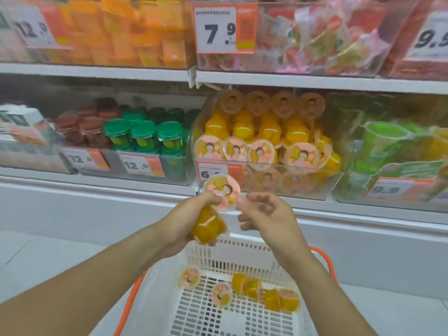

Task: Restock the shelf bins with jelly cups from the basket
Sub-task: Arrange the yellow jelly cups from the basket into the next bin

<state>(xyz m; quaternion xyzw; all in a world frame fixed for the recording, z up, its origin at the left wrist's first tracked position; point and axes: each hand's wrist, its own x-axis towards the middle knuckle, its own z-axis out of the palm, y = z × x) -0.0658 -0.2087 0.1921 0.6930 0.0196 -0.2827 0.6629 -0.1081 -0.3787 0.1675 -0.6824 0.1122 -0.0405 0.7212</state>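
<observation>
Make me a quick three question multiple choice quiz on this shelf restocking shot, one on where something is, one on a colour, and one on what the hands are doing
1. Where is the clear bin of matching jelly cups?
A. On the lower shelf, right above the hands
B. On the top shelf
C. On the floor

2. What colour are the handles of the basket?
A. Blue
B. Orange
C. Black

3. What is the left hand doing?
A. Hanging empty
B. Pressing flat on the shelf
C. Gripping a jelly cup

Answers:
1 A, the bin of pink-lidded yellow cups sits on the lower shelf just beyond the hands.
2 B, orange handles run along both sides of the white basket.
3 C, its fingers wrap the yellow cup, while the right hand only meets the lid's edge with its fingertips.
</observation>
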